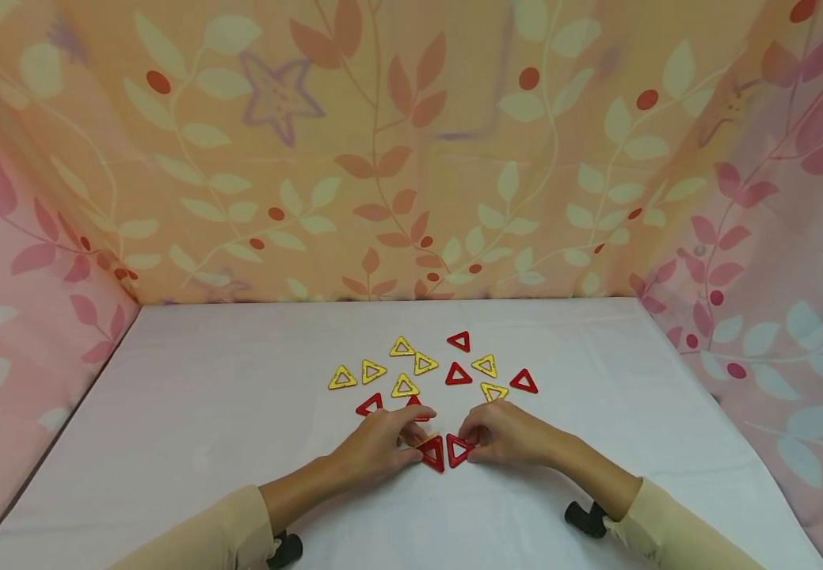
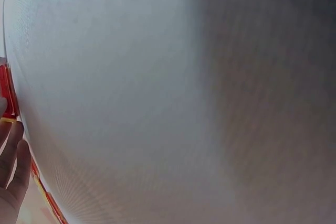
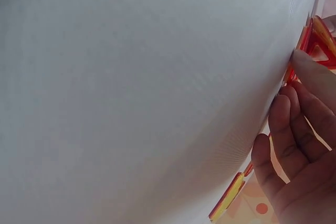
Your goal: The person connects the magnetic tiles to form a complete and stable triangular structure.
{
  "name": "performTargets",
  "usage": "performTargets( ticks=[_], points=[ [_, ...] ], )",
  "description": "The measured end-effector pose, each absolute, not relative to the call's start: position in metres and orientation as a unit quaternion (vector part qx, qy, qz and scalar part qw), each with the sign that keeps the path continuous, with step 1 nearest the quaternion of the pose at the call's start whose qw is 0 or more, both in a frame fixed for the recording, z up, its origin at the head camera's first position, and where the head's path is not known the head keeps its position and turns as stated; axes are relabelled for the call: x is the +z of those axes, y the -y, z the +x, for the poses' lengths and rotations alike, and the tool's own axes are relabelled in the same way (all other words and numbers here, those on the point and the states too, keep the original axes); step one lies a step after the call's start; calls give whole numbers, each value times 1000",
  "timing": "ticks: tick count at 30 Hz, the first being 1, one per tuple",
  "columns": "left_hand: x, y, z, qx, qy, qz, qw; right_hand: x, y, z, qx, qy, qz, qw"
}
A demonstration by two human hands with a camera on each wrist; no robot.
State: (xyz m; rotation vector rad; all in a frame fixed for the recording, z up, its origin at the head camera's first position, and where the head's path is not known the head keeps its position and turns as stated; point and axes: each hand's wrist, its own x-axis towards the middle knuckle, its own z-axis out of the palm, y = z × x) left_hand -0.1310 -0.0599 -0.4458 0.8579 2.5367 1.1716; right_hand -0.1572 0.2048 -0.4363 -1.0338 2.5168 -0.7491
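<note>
Two red open-centred triangle tiles are side by side in front of me, with a narrow gap between them in the head view. My left hand point(image 1: 381, 440) pinches the left red triangle tile point(image 1: 440, 454) between thumb and fingers, and a thin yellow edge shows along its top. In the right wrist view this tile point(image 3: 311, 60) stands tilted up from the cloth. My right hand point(image 1: 514, 434) pinches the other red triangle tile point(image 1: 450, 451) at its right corner, low at the cloth. Just behind the left hand's fingers, another red tile point(image 1: 421, 417) is partly hidden.
Beyond the hands lie several yellow triangle tiles point(image 1: 342, 385) and several red triangle tiles point(image 1: 458, 380), scattered flat. One yellow tile point(image 1: 494, 388) is close behind the right hand. A white cloth point(image 1: 190, 419) covers the table, with patterned curtains point(image 1: 397, 182) around it.
</note>
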Motion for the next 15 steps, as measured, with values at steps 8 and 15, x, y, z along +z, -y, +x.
performTargets(
  ticks=[8,15],
  points=[
    [-446,59,-131,396,-864,289,110,-436,-203,-156,-252,-883,-362,160],
    [-446,59,-131,398,-864,290,111,-436,-201,-155,-245,-882,-372,152]
  ],
)
